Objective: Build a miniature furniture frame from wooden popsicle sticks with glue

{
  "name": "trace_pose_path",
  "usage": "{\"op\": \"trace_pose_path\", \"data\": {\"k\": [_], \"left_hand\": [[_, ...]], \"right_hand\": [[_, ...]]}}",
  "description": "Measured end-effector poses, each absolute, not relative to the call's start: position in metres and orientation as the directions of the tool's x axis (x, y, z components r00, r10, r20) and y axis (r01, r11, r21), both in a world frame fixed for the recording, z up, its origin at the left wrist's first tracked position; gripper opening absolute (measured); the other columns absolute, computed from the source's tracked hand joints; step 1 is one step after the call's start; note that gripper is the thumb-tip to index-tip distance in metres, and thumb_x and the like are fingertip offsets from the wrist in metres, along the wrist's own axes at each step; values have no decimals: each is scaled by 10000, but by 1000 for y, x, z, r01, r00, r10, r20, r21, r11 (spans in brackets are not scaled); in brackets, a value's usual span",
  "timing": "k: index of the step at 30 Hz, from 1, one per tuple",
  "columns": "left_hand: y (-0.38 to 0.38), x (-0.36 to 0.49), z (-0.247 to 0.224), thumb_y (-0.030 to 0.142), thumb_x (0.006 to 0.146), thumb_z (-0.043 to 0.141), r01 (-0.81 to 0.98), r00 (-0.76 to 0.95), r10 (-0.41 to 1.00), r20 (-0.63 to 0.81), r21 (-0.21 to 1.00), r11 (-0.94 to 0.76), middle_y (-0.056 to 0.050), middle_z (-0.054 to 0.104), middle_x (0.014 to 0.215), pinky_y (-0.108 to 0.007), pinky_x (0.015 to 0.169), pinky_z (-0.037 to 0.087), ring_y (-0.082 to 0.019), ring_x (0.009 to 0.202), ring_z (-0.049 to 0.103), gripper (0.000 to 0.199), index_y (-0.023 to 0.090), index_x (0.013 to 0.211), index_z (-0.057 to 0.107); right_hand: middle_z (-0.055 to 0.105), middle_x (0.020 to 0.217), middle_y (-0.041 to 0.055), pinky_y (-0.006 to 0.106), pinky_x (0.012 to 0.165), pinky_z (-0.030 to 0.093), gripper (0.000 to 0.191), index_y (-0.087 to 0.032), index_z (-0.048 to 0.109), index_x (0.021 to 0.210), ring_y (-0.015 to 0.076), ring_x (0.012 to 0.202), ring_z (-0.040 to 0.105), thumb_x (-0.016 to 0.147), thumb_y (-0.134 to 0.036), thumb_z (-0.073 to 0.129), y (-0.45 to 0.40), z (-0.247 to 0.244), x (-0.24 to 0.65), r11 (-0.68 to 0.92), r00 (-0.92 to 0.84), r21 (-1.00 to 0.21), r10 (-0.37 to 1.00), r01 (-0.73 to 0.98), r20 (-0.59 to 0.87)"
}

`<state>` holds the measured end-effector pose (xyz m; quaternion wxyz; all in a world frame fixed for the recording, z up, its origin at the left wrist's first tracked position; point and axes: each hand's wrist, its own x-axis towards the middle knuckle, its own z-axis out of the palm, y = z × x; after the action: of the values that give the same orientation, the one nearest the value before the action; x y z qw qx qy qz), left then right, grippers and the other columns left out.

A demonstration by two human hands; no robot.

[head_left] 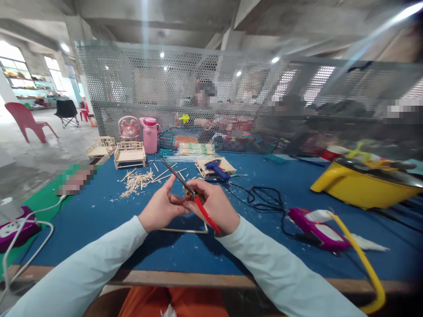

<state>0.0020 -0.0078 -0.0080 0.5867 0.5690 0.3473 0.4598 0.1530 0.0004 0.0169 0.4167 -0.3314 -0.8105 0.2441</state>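
Both my hands are together above the middle of the blue table. My right hand (214, 204) is closed around red-handled pliers (207, 216), whose handle slants down toward my wrist. A long, thin, dark strip (173, 171) runs up and left from the tool's head; I cannot tell whether it is a stick or part of the tool. My left hand (164, 206) is closed beside the tool's head, fingertips meeting the right hand's; what they pinch is hidden. Under the hands lies a thin wooden stick frame (185, 230), partly covered.
Cut wooden sticks (137, 181) lie scattered behind my left hand. Small wooden furniture models (130, 154) and a pink bottle (150, 136) stand farther back. A blue glue gun (217, 169) rests on wooden pieces. A purple power strip (319, 229) and yellow pot (366, 185) are at right.
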Motion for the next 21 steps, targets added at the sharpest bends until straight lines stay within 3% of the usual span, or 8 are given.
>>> {"op": "trace_pose_path", "data": {"k": [5,9,12,21], "left_hand": [[-5,3,-7,100,521,745,-159,353,936,12,986,47,-8,680,658,-197,550,432,-121,571,615,956,160,1343,260],[-6,2,-6,215,554,759,-81,414,903,-116,983,164,-43,676,713,-195,575,448,-123,650,629,471,113,984,595],[-7,3,-8,301,557,763,-75,451,871,-197,964,257,-54,668,709,-204,600,463,-132,697,636,329,96,773,623],[-11,7,-13,364,555,758,-73,437,884,-163,974,215,-47,655,655,-195,528,460,-114,590,626,359,93,725,593]], "right_hand": [[607,689,-6,219,593,463,228,-164,575,867,111,609,570,647,-107,589,3,21,156,671,-496,-668,721,323,485],[606,672,-9,224,592,476,260,-158,546,876,108,591,574,625,-111,595,10,25,158,585,-576,-778,726,229,376],[606,663,-11,225,589,477,270,-155,534,875,108,587,577,616,-104,587,14,25,157,540,-579,-810,744,228,333],[597,680,-16,223,619,476,263,-159,546,877,101,603,572,623,-103,579,11,24,156,595,-552,-762,737,256,390]]}}
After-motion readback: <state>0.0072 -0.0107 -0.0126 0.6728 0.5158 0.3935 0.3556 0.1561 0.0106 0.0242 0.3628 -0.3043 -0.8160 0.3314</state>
